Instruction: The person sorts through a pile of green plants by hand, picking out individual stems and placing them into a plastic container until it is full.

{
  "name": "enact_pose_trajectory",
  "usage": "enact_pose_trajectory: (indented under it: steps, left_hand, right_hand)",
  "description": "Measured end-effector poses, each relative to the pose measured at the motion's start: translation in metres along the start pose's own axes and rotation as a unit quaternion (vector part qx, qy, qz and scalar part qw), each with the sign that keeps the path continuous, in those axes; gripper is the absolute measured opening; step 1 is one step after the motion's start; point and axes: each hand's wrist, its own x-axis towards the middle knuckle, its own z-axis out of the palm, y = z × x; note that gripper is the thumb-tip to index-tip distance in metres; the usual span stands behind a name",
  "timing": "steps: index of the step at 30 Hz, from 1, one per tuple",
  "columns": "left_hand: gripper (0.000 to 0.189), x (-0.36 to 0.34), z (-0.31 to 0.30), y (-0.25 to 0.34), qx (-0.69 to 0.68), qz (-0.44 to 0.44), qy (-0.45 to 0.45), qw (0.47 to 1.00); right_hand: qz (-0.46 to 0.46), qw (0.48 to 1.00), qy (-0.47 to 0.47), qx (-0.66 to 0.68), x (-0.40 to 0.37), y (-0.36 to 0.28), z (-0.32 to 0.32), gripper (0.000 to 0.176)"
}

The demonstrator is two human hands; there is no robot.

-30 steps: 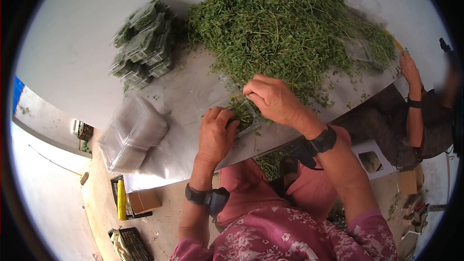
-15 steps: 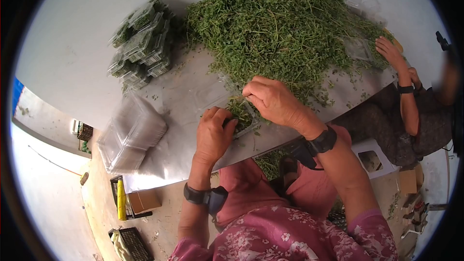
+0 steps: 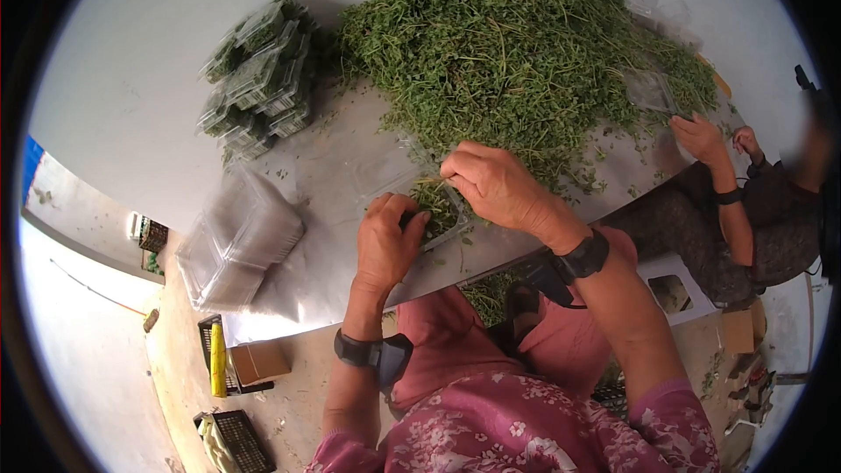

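Observation:
Between my hands a clear plastic clamshell box (image 3: 448, 232) lies open on the metal table, with leafy green stems (image 3: 431, 200) in it. My left hand (image 3: 387, 241) is curled over the box's left side, thumb against the greens; its fingertips are partly hidden. At the box's far right side, my right hand (image 3: 495, 182) is closed in a pinch at the ends of some stems; exactly what it grips is hard to see. Just beyond rises a large heap of the same greens (image 3: 508, 52).
Filled clamshells (image 3: 263, 79) are stacked at the back left. Nested clear boxes (image 3: 236, 241) stand at the table's left front. A co-worker's hand (image 3: 701, 138) is at the right, near another clear box (image 3: 648, 90). Black crates (image 3: 241, 440) and a cardboard box (image 3: 260, 362) sit on the floor.
My hands have barely moved, staying at the box. At the right, the co-worker's hand has drawn back from the heap toward the table's edge, and their other hand shows more clearly.

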Motion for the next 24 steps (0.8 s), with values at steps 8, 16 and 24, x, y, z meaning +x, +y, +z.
enact_pose_trajectory:
  steps: [8, 16, 24]
  left_hand:
    - [0.015, 0.003, -0.0012, 0.001, -0.009, -0.014, -0.009, 1.0]
    - [0.014, 0.0017, 0.0018, -0.001, 0.01, -0.009, -0.003, 1.0]
    - [0.016, -0.0029, 0.0056, 0.0034, 0.047, 0.036, 0.062, 0.996]
  right_hand:
    - [-0.007, 1.0, 0.007, 0.001, -0.0006, 0.0008, 0.001, 0.01]
    - [-0.003, 1.0, -0.002, -0.004, -0.0013, -0.0001, 0.0009, 0.009]
    - [-0.005, 1.0, 0.005, -0.007, -0.0015, 0.0, 0.0016, 0.009]
